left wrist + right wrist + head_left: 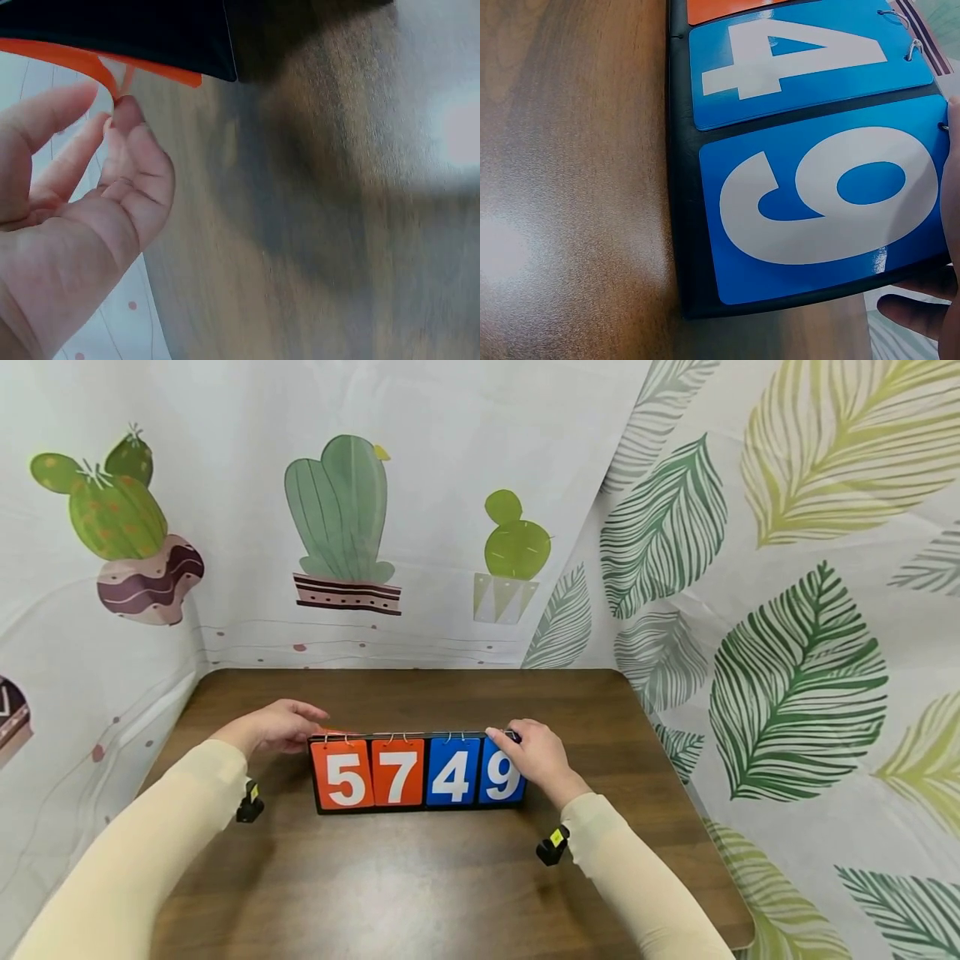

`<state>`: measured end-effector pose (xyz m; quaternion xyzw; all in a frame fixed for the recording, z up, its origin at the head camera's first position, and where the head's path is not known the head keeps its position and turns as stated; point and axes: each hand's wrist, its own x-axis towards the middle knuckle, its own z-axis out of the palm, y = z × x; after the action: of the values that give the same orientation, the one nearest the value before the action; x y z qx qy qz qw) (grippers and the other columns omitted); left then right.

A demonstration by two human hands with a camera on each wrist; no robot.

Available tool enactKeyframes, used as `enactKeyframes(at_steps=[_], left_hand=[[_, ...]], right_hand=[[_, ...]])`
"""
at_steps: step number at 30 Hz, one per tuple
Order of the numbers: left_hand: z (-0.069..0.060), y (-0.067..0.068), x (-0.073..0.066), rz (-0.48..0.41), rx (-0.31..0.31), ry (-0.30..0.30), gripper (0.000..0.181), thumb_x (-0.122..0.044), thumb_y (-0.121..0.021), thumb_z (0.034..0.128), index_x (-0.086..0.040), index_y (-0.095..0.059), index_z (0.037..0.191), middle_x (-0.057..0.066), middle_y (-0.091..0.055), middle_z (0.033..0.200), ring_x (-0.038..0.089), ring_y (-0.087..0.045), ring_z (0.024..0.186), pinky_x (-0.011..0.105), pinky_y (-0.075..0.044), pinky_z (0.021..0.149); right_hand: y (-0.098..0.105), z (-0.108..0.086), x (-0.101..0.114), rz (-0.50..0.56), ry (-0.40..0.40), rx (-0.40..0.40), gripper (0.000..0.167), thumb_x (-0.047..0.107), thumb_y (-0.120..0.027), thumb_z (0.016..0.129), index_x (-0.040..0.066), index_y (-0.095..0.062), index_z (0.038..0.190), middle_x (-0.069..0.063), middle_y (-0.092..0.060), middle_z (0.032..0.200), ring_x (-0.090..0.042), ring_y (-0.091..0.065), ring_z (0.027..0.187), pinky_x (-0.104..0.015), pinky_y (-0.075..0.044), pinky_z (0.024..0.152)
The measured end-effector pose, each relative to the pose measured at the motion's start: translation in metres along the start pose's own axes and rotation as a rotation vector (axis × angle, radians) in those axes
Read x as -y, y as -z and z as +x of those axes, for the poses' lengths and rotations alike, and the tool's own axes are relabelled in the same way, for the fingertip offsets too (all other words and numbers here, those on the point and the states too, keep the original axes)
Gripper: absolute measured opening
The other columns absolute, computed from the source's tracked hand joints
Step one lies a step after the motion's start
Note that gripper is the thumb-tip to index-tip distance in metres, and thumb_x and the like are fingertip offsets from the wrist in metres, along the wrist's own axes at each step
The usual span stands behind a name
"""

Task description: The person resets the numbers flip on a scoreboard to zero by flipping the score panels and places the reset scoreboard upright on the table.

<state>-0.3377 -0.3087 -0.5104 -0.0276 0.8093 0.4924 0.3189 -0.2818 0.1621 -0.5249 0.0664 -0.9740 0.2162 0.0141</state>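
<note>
A black tabletop flip scoreboard [425, 774] stands upright, reading 5 and 7 on red-orange cards and 4 and 9 on blue cards. At its left end, my left hand [281, 727] reaches round the back. The left wrist view shows that hand pinching a bent orange card [75, 60] between thumb and fingers, behind the black panel [150, 30]. My right hand [542, 756] grips the top right corner, its thumb over the blue 9 card [832, 199]. Part of the right fingers [911, 313] shows behind the board in the right wrist view.
The scoreboard stands on a brown wooden table [420, 893] with rounded corners. Cloth printed with cacti [341, 510] hangs behind it, and leaf-patterned cloth [802, 685] hangs on the right. Small metal rings [913, 49] hold the cards along the top edge.
</note>
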Motion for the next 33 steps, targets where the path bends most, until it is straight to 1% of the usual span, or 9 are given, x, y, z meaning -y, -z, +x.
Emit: enactKeyframes(at_steps=[4, 7, 10, 13, 16, 20, 23, 27, 33], left_hand=[[0.006, 0.003, -0.002, -0.055, -0.02, 0.031, 0.058, -0.017, -0.057, 0.1042, 0.003, -0.037, 0.155, 0.01, -0.07, 0.118, 0.016, -0.065, 0.093, 0.04, -0.058, 0.091], [0.005, 0.005, -0.004, -0.1, -0.031, 0.049, 0.057, -0.02, -0.058, 0.1046, 0.005, -0.039, 0.152, 0.003, -0.074, 0.102, 0.013, -0.065, 0.083, 0.034, -0.058, 0.082], [0.005, 0.004, -0.004, -0.127, -0.031, 0.046, 0.057, -0.02, -0.056, 0.1056, 0.006, -0.037, 0.153, -0.001, -0.073, 0.095, 0.01, -0.064, 0.077, 0.028, -0.058, 0.075], [0.005, 0.003, -0.005, -0.156, -0.028, 0.049, 0.057, -0.02, -0.054, 0.1065, 0.004, -0.034, 0.154, 0.0, -0.072, 0.097, 0.011, -0.065, 0.079, 0.027, -0.058, 0.072], [0.005, 0.0, -0.008, -0.181, -0.008, 0.033, 0.059, -0.022, -0.053, 0.1068, 0.001, -0.028, 0.156, 0.005, -0.069, 0.108, 0.015, -0.067, 0.088, 0.031, -0.059, 0.079], [0.004, -0.002, -0.013, -0.172, 0.002, -0.025, 0.06, -0.025, -0.055, 0.1062, 0.0, -0.028, 0.153, 0.008, -0.068, 0.119, 0.019, -0.07, 0.098, 0.039, -0.059, 0.088], [0.001, 0.0, -0.015, -0.15, -0.02, -0.062, 0.057, -0.027, -0.055, 0.1064, 0.0, -0.031, 0.151, 0.004, -0.071, 0.114, 0.018, -0.072, 0.098, 0.04, -0.059, 0.089], [-0.002, 0.003, -0.016, -0.17, -0.048, -0.081, 0.053, -0.028, -0.054, 0.1072, -0.002, -0.033, 0.149, -0.003, -0.074, 0.105, 0.016, -0.073, 0.094, 0.039, -0.058, 0.086], [-0.005, 0.005, -0.022, -0.262, -0.061, -0.113, 0.047, -0.027, -0.054, 0.1074, -0.008, -0.035, 0.146, -0.005, -0.074, 0.103, 0.017, -0.075, 0.095, 0.04, -0.061, 0.086]], right_hand=[[0.001, 0.0, 0.0, 0.001, 0.0, 0.004, 0.078, 0.079, -0.041, 0.095, 0.014, -0.07, 0.127, -0.012, -0.067, 0.139, -0.034, -0.061, 0.13, -0.055, -0.05, 0.108], [0.001, 0.0, 0.001, 0.001, 0.002, 0.004, 0.078, 0.079, -0.041, 0.095, 0.014, -0.07, 0.128, -0.012, -0.067, 0.139, -0.034, -0.061, 0.131, -0.055, -0.05, 0.108], [0.001, 0.001, 0.001, -0.001, 0.002, 0.003, 0.079, 0.079, -0.04, 0.095, 0.014, -0.07, 0.128, -0.012, -0.066, 0.14, -0.034, -0.06, 0.132, -0.055, -0.049, 0.109], [0.0, 0.001, 0.0, -0.002, 0.006, 0.003, 0.08, 0.08, -0.039, 0.095, 0.014, -0.069, 0.129, -0.012, -0.066, 0.14, -0.034, -0.06, 0.133, -0.055, -0.049, 0.109], [-0.001, 0.001, -0.001, 0.001, 0.014, -0.009, 0.079, 0.08, -0.04, 0.095, 0.014, -0.071, 0.125, -0.011, -0.068, 0.138, -0.033, -0.062, 0.13, -0.055, -0.05, 0.108], [-0.001, 0.001, -0.001, 0.008, 0.021, -0.025, 0.076, 0.079, -0.04, 0.095, 0.015, -0.073, 0.119, -0.01, -0.07, 0.134, -0.033, -0.063, 0.128, -0.055, -0.051, 0.107], [0.0, 0.001, -0.001, 0.012, 0.024, -0.022, 0.076, 0.079, -0.041, 0.095, 0.015, -0.073, 0.12, -0.011, -0.069, 0.134, -0.033, -0.063, 0.128, -0.055, -0.051, 0.107], [0.0, 0.001, -0.002, 0.015, 0.022, -0.014, 0.079, 0.08, -0.04, 0.095, 0.014, -0.072, 0.124, -0.011, -0.069, 0.135, -0.033, -0.063, 0.128, -0.056, -0.05, 0.107], [0.0, 0.0, -0.001, 0.017, 0.014, -0.011, 0.078, 0.08, -0.04, 0.095, 0.015, -0.072, 0.123, -0.011, -0.069, 0.135, -0.034, -0.063, 0.128, -0.056, -0.05, 0.107]])
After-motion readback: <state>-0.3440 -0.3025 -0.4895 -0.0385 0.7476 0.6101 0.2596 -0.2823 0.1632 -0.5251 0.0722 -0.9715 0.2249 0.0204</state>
